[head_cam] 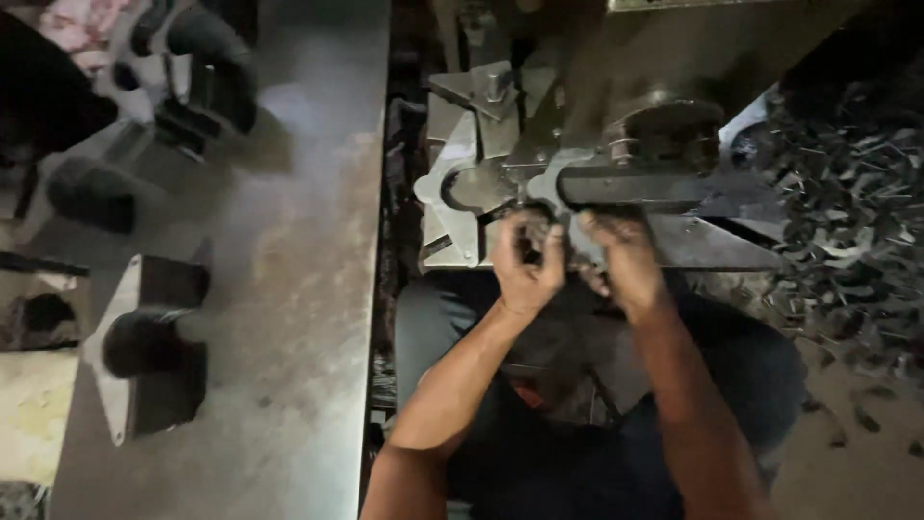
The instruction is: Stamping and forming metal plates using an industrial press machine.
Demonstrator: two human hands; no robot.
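Observation:
My left hand (527, 260) is closed around a small dark metal piece (532, 233) at the front edge of a press die (462, 183) made of grey shaped plates. My right hand (621, 255) sits just to its right, fingers curled at the same edge, under a dark flat bar (640, 188) of the machine. Whether the right hand grips anything is hidden by the fingers and the dim light. Both forearms reach up from my lap, which is covered in dark cloth.
A long grey metal table (289, 289) runs down the left, with heavy dark die blocks (144, 347) on it. A heap of small dark metal offcuts (847, 221) lies on the right. The machine body (674, 58) rises behind the die.

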